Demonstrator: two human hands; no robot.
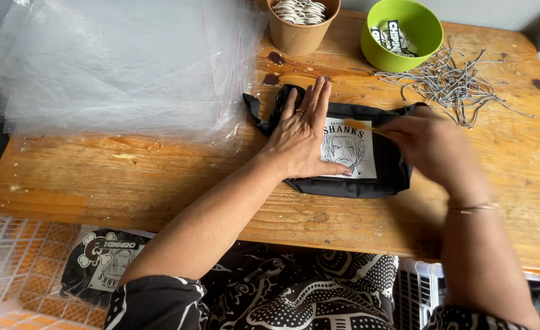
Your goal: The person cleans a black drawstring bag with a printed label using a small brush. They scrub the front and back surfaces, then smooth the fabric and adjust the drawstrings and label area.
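Left hand [303,131] is pressed flat, fingers spread and fully open, on the folded black cloth bag [387,174] lying at centre of the wooden table [129,177], gripping nothing, just pinning it down beside the white printed panel [351,153]. Right hand [432,146] comes in from three o'clock, blurred with motion, fingers pinched around a thin pale stick [363,127] whose tip lies over the top of the panel; how tightly it is held I cannot tell. Up at twelve o'clock sits a brown paper cup [300,33] of white round discs, at one o'clock a green bowl [401,30] holding printed tags, and at two o'clock a loose heap of grey cords [450,82]. Clear plastic sleeves [111,61] are stacked at ten o'clock. My worry: the quick right hand could drag the fabric and wrinkle the fold, and a wider sweep might snag those cords or nudge the bowl.
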